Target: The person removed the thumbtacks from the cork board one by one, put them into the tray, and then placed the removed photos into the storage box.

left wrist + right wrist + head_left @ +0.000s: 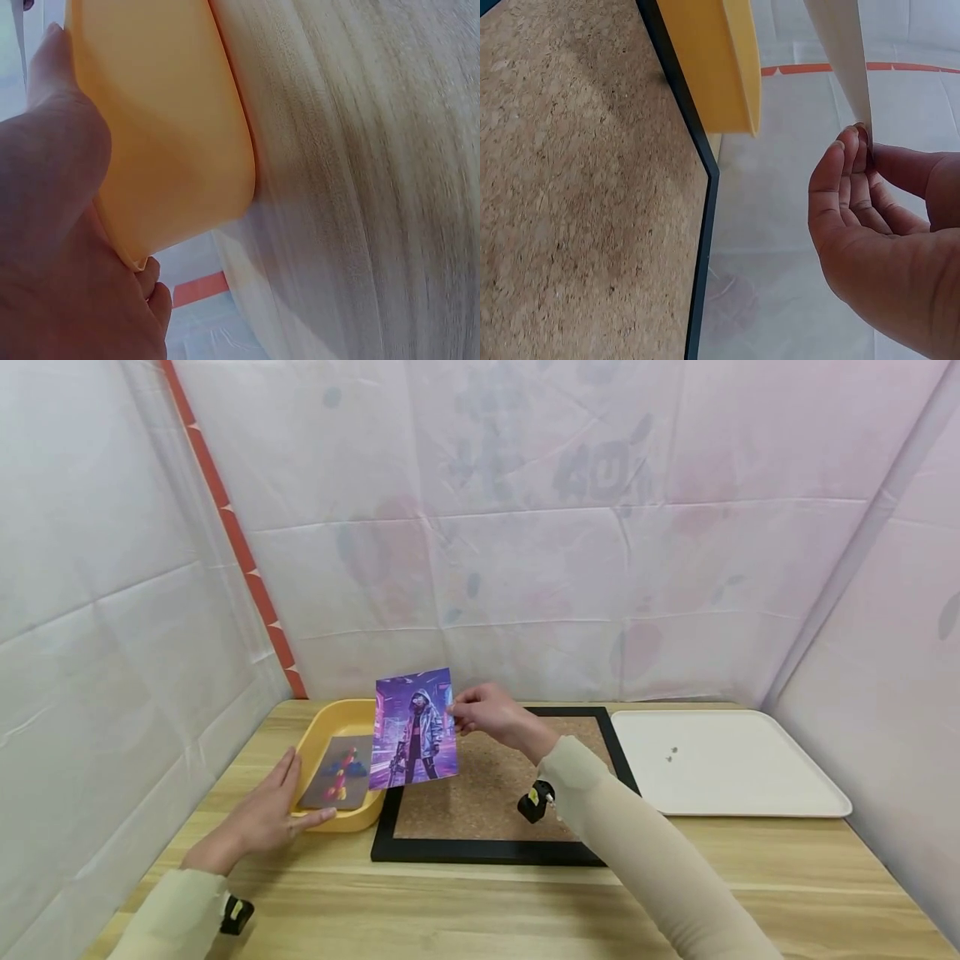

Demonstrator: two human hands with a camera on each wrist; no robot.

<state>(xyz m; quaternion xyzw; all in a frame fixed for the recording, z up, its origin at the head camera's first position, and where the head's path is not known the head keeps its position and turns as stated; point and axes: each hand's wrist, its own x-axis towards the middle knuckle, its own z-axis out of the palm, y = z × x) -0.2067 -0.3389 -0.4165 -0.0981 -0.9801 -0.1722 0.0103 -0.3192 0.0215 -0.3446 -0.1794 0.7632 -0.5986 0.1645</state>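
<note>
Between the thumb and fingertips of my right hand is the right edge of a picture print, with a hooded figure in purple neon light. It is held up, tilted, over the right side of a yellow tray. In the right wrist view, the pinch shows on the sheet's pale back. My left hand rests at the tray's near-left corner, fingers straight along the side and thumb stretched along the front. Inside the tray lies another print with a colourful shape on grey.
A black-framed cork board lies right of the yellow tray, partly under my right forearm. Farther right is a white tray holding small metallic bits. White cloth hangs behind the wooden table and at both sides.
</note>
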